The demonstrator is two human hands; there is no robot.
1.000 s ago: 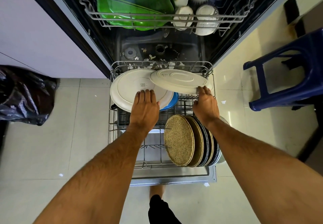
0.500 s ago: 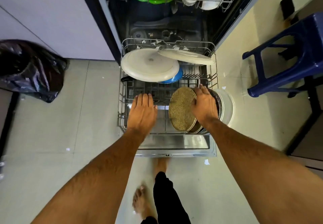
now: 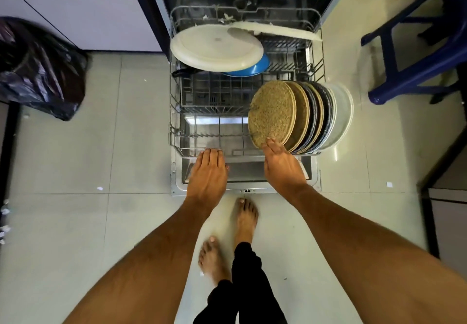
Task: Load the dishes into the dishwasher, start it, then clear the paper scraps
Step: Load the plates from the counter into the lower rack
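Lower rack (image 3: pixel 177 131), landmark, pulled out over the open door.
- My left hand (image 3: pixel 207 172): fingers straight on the rack's near rail, placed to push it in, I judge.
- My right hand (image 3: pixel 283 165): fingers straight, touching the speckled plates (image 3: pixel 274 113) standing on edge at the rack's right.
- White platters (image 3: pixel 214 46): leaning at the rack's far end.
- Paper scraps (image 3: pixel 100 188): on the floor left of the rack.
- Writing: none readable.

Single head view, steep downward look from above, close over both hands (image 3: pixel 245 169); lower rack (image 3: pixel 177 111) just beyond them, floor (image 3: pixel 75 159) around.
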